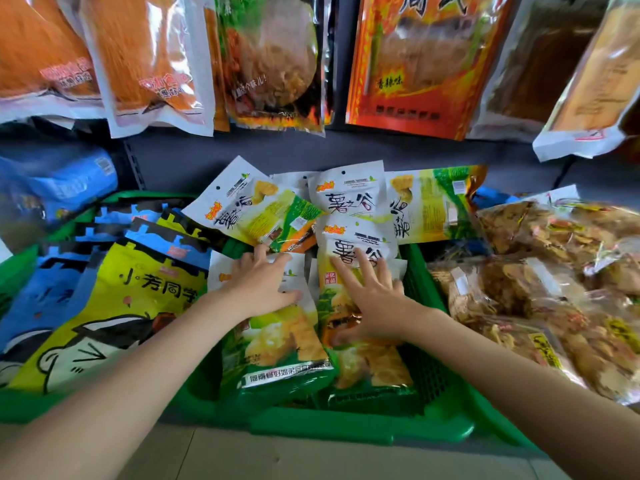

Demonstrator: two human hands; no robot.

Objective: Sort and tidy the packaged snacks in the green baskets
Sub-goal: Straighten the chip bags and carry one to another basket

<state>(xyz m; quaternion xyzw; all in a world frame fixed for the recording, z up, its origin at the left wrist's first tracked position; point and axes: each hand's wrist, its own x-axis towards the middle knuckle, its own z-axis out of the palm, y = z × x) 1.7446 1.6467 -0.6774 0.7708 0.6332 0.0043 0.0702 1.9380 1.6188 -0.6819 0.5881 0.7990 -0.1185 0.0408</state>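
Left hand (pixel 260 285): grip open, fingers spread flat, pressing the white top of a glossy green-and-white plastic snack pouch (pixel 277 344) in the middle basket.
Right hand (pixel 372 299): grip open, fingers fanned straight, palm resting on a second glossy green-and-white snack pouch (pixel 367 362) just beside the first.
Middle basket (pixel 363 433): bright green moulded plastic, slotted lattice walls, smooth rounded rim; holds both pressed pouches side by side, lying flat, bottoms toward the viewer.
Loose pouches behind (pixel 349 199): same flat, rectangular, shiny white-topped packs with bold black brush lettering, fanned untidily over the basket's far edge, some tilted, some sideways, overlapping one another.
Left basket (pixel 17 268): green plastic, packed with large smooth yellow-green cartoon-printed bags (pixel 114 313) layered over slick blue bags (pixel 45 289), stacked like shingles.
Right side: crinkly clear cellophane packs (pixel 540 285) of rough brown fried pieces with yellow labels, heaped and touching the middle basket's right wall.
Hanging above: big glossy pouches, orange with clear windows (pixel 145 64), a red-orange one (pixel 426 64), and translucent brownish ones, rims sealed flat, somewhat blurred.
Back wall (pixel 194 157): matte dark grey panel.
Lower edge: pale smooth floor (pixel 294 459).
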